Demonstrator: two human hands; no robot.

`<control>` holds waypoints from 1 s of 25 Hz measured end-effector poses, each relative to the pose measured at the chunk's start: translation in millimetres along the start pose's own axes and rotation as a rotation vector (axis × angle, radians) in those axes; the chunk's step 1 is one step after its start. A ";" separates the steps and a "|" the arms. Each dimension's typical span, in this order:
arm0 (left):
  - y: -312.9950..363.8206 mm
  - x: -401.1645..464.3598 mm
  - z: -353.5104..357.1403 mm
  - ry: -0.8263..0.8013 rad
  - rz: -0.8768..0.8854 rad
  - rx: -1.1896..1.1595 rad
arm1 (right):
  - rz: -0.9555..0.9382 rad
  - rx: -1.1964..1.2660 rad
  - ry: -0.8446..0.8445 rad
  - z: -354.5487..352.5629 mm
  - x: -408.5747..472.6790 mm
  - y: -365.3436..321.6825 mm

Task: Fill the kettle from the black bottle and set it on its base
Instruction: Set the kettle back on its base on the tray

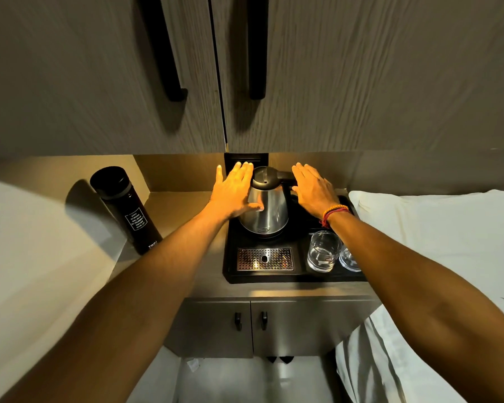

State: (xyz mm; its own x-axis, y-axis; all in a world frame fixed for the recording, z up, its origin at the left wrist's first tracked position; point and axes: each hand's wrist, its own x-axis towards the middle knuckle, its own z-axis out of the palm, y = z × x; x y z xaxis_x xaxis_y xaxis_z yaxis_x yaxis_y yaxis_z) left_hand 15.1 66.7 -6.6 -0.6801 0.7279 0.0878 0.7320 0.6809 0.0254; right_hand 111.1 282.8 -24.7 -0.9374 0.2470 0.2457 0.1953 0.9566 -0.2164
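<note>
A steel kettle [266, 207] with a black lid and handle stands on its base at the back of a black tray [274, 276]. My left hand [233, 190] hovers flat at the kettle's left side, fingers spread, thumb against the steel body. My right hand [313, 189] is open beside the black handle on the right; its fingers hide part of the handle. The black bottle [125, 207], capped, with white lettering, stands upright on the counter to the left, apart from both hands.
Two clear glasses [323, 251] sit on the tray's right part, and a perforated metal drip grate [264, 259] lies in front of the kettle. Wooden cupboard doors with black handles [256, 48] hang overhead. A white pillow [437, 222] lies to the right, and cabinet doors [250, 324] are below.
</note>
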 end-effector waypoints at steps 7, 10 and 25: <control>4.8 -4.2 0.3 0.022 -0.002 0.058 | 0.011 -0.054 0.131 -2.6 -8.6 -8.9; 6.6 -2.4 -0.2 0.015 -0.019 0.052 | 0.016 -0.073 0.108 -8.1 -8.1 -11.9; 6.1 4.2 -1.2 -0.035 -0.047 0.024 | 0.036 -0.294 0.104 -11.1 -5.3 -21.4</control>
State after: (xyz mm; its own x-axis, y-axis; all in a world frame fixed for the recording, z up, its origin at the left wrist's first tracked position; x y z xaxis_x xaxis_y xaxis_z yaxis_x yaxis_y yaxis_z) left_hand 16.8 73.8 -4.9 -0.7149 0.6973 0.0518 0.6984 0.7157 0.0046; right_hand 115.1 262.7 -10.9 -0.8966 0.2814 0.3418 0.3171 0.9470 0.0521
